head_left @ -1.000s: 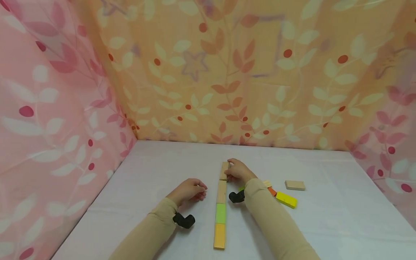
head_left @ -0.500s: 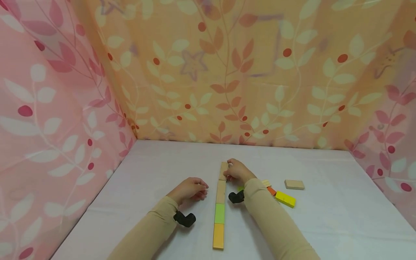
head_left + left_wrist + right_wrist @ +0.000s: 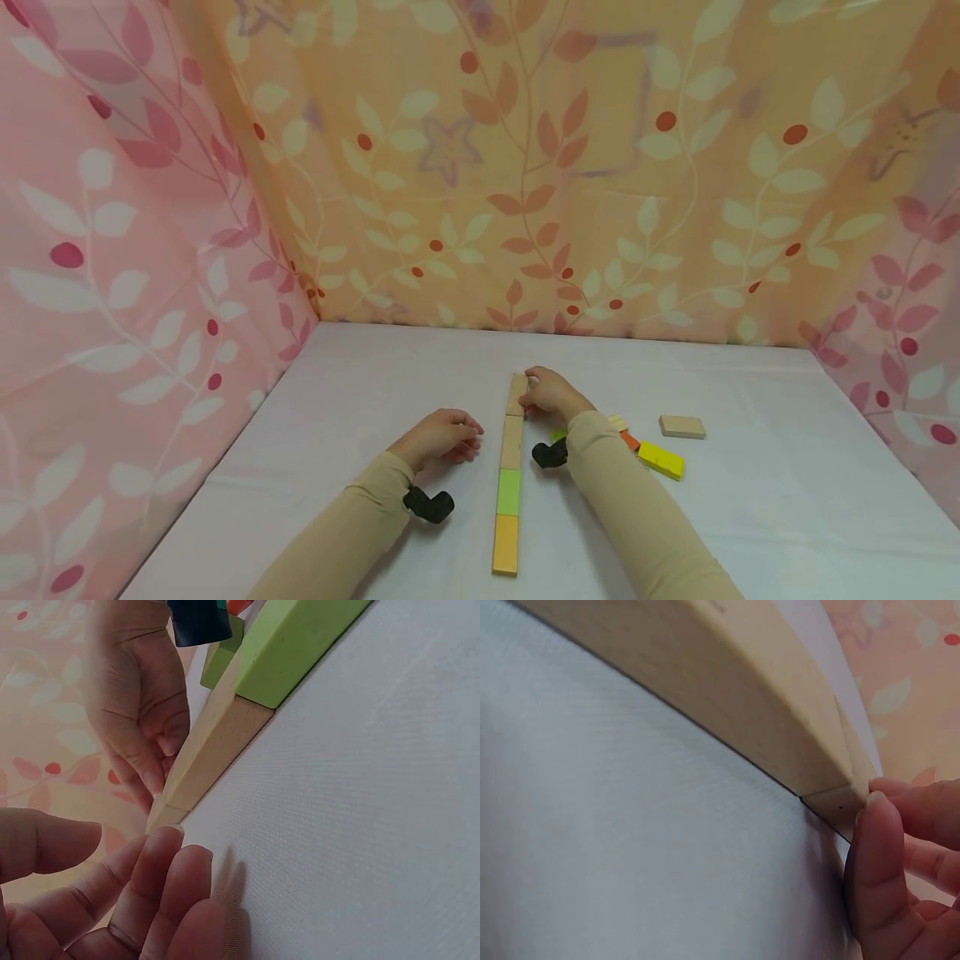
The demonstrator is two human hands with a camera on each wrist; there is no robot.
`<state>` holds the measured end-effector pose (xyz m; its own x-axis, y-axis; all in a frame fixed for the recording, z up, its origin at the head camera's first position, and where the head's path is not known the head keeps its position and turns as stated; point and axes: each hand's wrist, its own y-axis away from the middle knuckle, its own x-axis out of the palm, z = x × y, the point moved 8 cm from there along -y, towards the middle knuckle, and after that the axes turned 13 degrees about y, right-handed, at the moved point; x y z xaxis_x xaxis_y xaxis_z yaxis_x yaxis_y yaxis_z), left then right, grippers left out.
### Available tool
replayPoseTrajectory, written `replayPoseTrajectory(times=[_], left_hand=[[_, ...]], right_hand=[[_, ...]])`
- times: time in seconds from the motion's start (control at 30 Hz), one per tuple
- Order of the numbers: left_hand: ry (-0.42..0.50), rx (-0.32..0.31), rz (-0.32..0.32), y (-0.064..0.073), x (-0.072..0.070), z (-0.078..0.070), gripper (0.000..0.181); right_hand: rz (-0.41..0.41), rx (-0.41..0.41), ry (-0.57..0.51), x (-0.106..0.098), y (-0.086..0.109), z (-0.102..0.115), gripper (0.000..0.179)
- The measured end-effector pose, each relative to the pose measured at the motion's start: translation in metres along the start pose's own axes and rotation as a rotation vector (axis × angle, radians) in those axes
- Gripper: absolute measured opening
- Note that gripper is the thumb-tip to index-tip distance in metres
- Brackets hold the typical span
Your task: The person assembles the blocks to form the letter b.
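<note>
Four-sided wooden blocks lie end to end in a straight row down the table. Farthest is a plain wooden block (image 3: 516, 395), held at its right side by the thumb and index finger of my right hand (image 3: 553, 395). Its near end meets a second plain block (image 3: 512, 442), followed by a green block (image 3: 509, 492) and an orange-yellow block (image 3: 506, 544) closest to me. My left hand (image 3: 442, 437) hovers left of the row with relaxed fingers, holding nothing. In the left wrist view its fingertips (image 3: 196, 862) are apart from the blocks.
Right of the row lie a yellow block (image 3: 661, 460), an orange-red block (image 3: 628, 440) partly behind the right sleeve, and a plain block (image 3: 682, 427). Part of a green piece (image 3: 558, 435) shows beside the right wrist. Patterned cloth (image 3: 450, 208) hangs behind the white table (image 3: 375, 358).
Almost nothing differs. The left hand has drifted slightly right toward the row; the right hand stays at the farthest block, and the blocks keep their places.
</note>
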<state>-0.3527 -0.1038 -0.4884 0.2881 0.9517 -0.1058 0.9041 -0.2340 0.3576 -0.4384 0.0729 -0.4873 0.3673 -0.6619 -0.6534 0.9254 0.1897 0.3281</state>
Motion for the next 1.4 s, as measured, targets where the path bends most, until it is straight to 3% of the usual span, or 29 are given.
replayPoseTrajectory(times=[0.17, 0.53, 0.9, 1.4], left_hand=[[0.002, 0.004, 0.004, 0.001, 0.0, 0.001, 0.017], [-0.003, -0.009, -0.004, 0.002, -0.002, 0.001, 0.016], [-0.012, 0.025, 0.013, 0.003, 0.0, -0.006, 0.019], [0.007, 0.078, 0.008, -0.001, 0.0, -0.02, 0.021]], right_hand=[[0.004, -0.001, -0.042, 0.001, 0.002, 0.0, 0.065], [-0.006, -0.053, -0.023, 0.002, 0.005, 0.008, 0.064], [0.009, -0.114, 0.091, -0.001, 0.008, 0.014, 0.07], [-0.046, -0.273, 0.089, -0.048, 0.043, 0.032, 0.044]])
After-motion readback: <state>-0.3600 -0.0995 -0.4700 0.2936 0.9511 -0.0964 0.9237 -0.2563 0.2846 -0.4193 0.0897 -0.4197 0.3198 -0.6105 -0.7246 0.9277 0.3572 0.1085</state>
